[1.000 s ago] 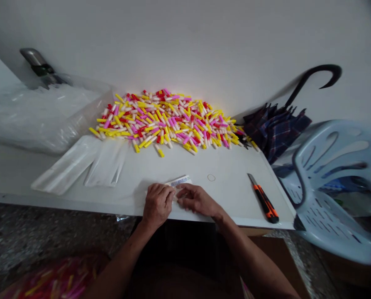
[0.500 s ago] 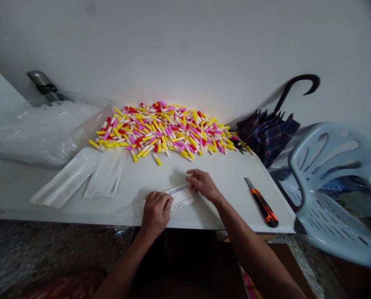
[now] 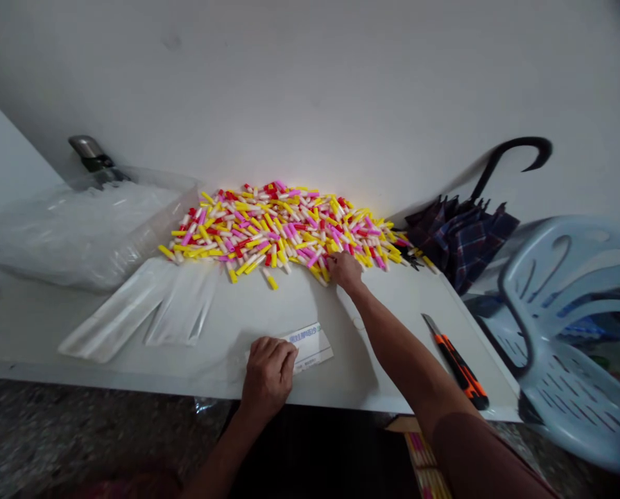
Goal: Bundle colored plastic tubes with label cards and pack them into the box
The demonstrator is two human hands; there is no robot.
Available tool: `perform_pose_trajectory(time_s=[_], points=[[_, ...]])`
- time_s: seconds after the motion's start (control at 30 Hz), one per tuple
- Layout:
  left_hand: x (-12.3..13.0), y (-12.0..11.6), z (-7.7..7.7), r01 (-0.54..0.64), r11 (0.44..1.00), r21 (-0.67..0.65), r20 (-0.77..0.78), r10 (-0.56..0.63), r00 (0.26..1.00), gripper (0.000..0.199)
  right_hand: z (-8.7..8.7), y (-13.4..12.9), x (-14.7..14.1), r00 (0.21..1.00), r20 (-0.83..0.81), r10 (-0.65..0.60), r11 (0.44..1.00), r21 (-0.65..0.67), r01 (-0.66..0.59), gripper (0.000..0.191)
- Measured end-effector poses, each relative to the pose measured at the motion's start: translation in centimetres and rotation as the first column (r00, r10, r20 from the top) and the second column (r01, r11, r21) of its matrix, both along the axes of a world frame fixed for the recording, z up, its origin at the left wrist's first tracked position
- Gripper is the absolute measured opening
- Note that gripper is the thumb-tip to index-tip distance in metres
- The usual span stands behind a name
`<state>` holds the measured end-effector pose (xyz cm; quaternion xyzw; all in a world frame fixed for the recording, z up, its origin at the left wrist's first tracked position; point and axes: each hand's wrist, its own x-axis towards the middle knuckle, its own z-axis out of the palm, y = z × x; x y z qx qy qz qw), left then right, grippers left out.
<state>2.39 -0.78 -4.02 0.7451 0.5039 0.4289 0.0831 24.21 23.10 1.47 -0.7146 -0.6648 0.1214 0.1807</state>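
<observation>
My left hand (image 3: 269, 371) rests near the table's front edge, its curled fingers closed on the left end of a white printed card (image 3: 310, 346). Blue characters show on the card, which lies flat; what looks like clear film extends left of it. At the front of a heap of small two-tone plastic tubes (image 3: 268, 229) in yellow, pink, red and white is my right hand (image 3: 345, 270). Its fingers are drawn together at the heap's edge, and the fingertips' contents are hidden. An orange and black utility knife (image 3: 458, 364) lies right of my right forearm, blade exposed.
Two stacks of clear flat bags (image 3: 177, 312) lie left, beside a big plastic sack (image 3: 81, 229). A flask (image 3: 89, 152) stands behind it. To the right are a plaid umbrella (image 3: 460, 235) and a light blue chair (image 3: 575, 333). An open box of tubes (image 3: 424, 457) sits below the table.
My right hand has left the card and reached forward to the front of the tube heap. My left hand stays on the card. The view has shifted slightly.
</observation>
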Motion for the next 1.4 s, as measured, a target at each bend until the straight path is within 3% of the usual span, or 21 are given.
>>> perform_pose_trajectory(time_s=[0.23, 0.43, 0.5, 0.57, 0.63, 0.7, 0.8, 0.87, 1.0, 1.17, 1.3, 1.4], points=[[0.0, 0.0, 0.1, 0.002, 1.000, -0.011, 0.000, -0.002, 1.000, 0.013, -0.3, -0.8, 0.8, 0.999, -0.025, 0.025, 0.999, -0.047, -0.026, 0.019], [-0.1, -0.1, 0.1, 0.007, 1.000, -0.020, 0.002, -0.007, 1.000, 0.013, 0.5, -4.8, 4.0, 0.965, -0.256, 0.063, 0.997, -0.035, -0.075, 0.029], [-0.1, -0.1, 0.1, 0.016, 1.000, -0.023, 0.002, -0.016, 1.000, 0.013, 1.2, -6.6, 6.2, 0.866, -0.495, 0.068, 0.994, -0.046, -0.104, 0.034], [-0.2, -0.1, 0.1, 0.018, 1.000, -0.021, 0.005, -0.018, 1.000, 0.012, 2.0, -8.1, 8.4, 0.700, -0.712, 0.058, 0.989, -0.053, -0.136, 0.038], [-0.2, -0.1, 0.1, 0.015, 1.000, -0.012, 0.008, -0.015, 1.000, 0.012, 2.6, -9.1, 10.2, 0.615, -0.788, 0.041, 0.986, -0.069, -0.154, 0.041], [-0.1, 0.0, 0.0, 0.016, 1.000, -0.003, 0.003, -0.016, 1.000, 0.011, 2.9, -9.2, 10.9, 0.650, -0.759, 0.028, 0.979, -0.111, -0.171, 0.041], [-0.1, 0.1, 0.0, 0.019, 1.000, 0.010, -0.013, -0.019, 1.000, 0.011, 2.3, -8.6, 9.4, 0.848, -0.525, 0.076, 0.960, -0.191, -0.204, 0.037], [0.0, 0.1, 0.0, 0.016, 1.000, 0.019, -0.016, -0.016, 1.000, 0.010, 1.5, -8.2, 7.4, 0.932, -0.343, 0.120, 0.961, -0.197, -0.196, 0.037], [0.0, 0.0, 0.0, 0.010, 1.000, 0.020, -0.007, -0.010, 1.000, 0.010, 0.2, -9.6, 4.5, 0.982, -0.175, 0.076, 0.987, -0.124, -0.099, 0.041], [0.0, 0.0, 0.1, 0.008, 1.000, 0.003, 0.004, -0.008, 1.000, 0.011, -0.7, -12.9, 4.6, 0.990, 0.123, 0.071, 0.984, -0.170, -0.049, 0.027], [0.0, -0.1, 0.2, -0.004, 1.000, 0.019, 0.014, 0.004, 1.000, 0.011, -0.2, -14.9, 4.8, 0.995, 0.023, 0.092, 0.994, -0.068, -0.090, 0.029], [0.0, -0.1, 0.4, -0.006, 0.999, 0.036, 0.018, 0.005, 1.000, 0.010, 1.3, -16.7, 5.0, 0.967, -0.141, 0.211, 0.975, -0.042, -0.219, 0.039]])
